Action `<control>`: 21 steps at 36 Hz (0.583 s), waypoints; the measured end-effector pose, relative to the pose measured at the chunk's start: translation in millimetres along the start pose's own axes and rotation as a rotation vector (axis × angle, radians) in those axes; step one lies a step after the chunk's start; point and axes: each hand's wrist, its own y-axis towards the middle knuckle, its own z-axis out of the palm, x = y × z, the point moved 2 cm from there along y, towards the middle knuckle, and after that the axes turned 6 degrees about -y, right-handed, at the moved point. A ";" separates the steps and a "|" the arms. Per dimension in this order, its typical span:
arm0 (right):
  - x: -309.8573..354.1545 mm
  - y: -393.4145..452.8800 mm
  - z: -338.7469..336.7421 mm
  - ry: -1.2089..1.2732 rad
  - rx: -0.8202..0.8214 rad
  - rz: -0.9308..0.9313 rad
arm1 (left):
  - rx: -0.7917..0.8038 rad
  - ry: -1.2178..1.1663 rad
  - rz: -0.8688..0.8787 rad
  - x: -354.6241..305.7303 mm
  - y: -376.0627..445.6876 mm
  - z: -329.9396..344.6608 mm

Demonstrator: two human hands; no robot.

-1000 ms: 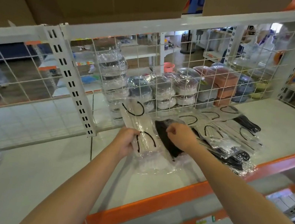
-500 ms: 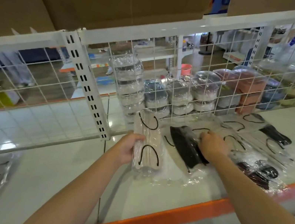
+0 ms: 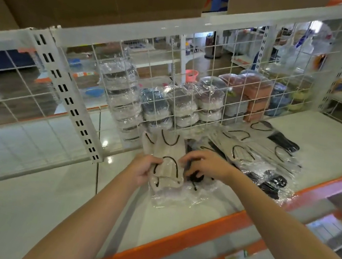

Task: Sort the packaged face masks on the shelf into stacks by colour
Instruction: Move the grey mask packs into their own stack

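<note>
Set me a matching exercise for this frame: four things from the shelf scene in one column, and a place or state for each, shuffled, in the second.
1. left hand
2. right hand
3. black masks
4. bowl stacks

A. behind the wire grid
B. grips beige mask packets
C. lying near the orange shelf edge
D. fingers on a black mask packet

Pairs: 1-B, 2-D, 3-C, 4-A

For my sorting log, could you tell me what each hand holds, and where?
Left hand grips the beige mask packs at their left edge; right hand pinches a black mask pack at its top.
</note>
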 end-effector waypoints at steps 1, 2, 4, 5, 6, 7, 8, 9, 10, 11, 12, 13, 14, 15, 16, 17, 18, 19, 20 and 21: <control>-4.7 1.3 -7.8 -0.082 -0.104 0.007 | 0.008 -0.013 0.010 0.8 -0.2 0.7; -12.0 3.7 -16.1 -0.219 -0.219 0.019 | 0.022 -0.029 0.019 1.5 0.2 0.3; -32.3 7.5 -30.1 -0.465 -0.403 0.130 | 0.056 -0.047 0.032 0.7 -2.1 0.9; -43.1 7.0 -35.2 -0.556 -0.446 0.220 | 0.068 -0.061 0.041 0.0 -2.2 0.7; -52.7 4.7 -39.2 -0.644 -0.450 0.305 | 0.087 -0.068 0.047 -0.8 -3.2 0.7; -62.0 2.2 -41.1 -0.735 -0.426 0.378 | 0.095 -0.078 0.047 -1.8 -4.1 -0.4; -68.4 -1.6 -42.1 -0.830 -0.405 0.426 | 0.106 -0.083 0.046 -2.8 -5.3 -1.2; -73.2 -4.2 -42.5 -0.909 -0.402 0.448 | 0.108 -0.082 0.042 -4.1 -5.7 -2.9; -75.4 -5.4 -43.0 -0.960 -0.417 0.452 | 0.114 -0.076 0.038 -4.9 -6.1 -4.8; -75.6 -5.3 -43.6 -0.980 -0.439 0.447 | 0.111 -0.069 0.036 -5.8 -8.1 -5.7; -73.5 -4.4 -44.2 -0.980 -0.460 0.443 | 0.097 -0.056 0.042 -6.1 -8.9 -7.3; -69.6 -3.9 -44.5 -0.972 -0.478 0.441 | 0.083 -0.046 0.053 -6.6 -10.6 -8.2; -66.6 -2.9 -44.9 -0.956 -0.489 0.441 | 0.068 -0.042 0.066 -6.8 -11.0 -9.6; -63.9 -2.5 -45.3 -0.940 -0.499 0.439 | 0.060 -0.046 0.071 -6.3 -11.4 -10.4; -61.8 -2.6 -44.9 -0.925 -0.506 0.433 | 0.056 -0.054 0.073 -5.8 -10.5 -11.6; -59.7 -2.9 -43.7 -0.919 -0.508 0.423 | 0.047 -0.066 0.072 -5.7 -10.0 -12.6; -57.6 -2.8 -42.3 -0.913 -0.509 0.409 | 0.045 -0.073 0.068 -5.6 -9.6 -13.4; -54.6 -2.9 -40.4 -0.899 -0.510 0.394 | 0.050 -0.087 0.067 -5.8 -10.1 -13.7; -51.1 -2.5 -38.2 -0.866 -0.517 0.379 | 0.069 -0.098 0.073 -5.7 -10.5 -13.1; -46.8 -2.1 -35.9 -0.791 -0.520 0.363 | 0.085 -0.109 0.087 -5.5 -11.2 -12.1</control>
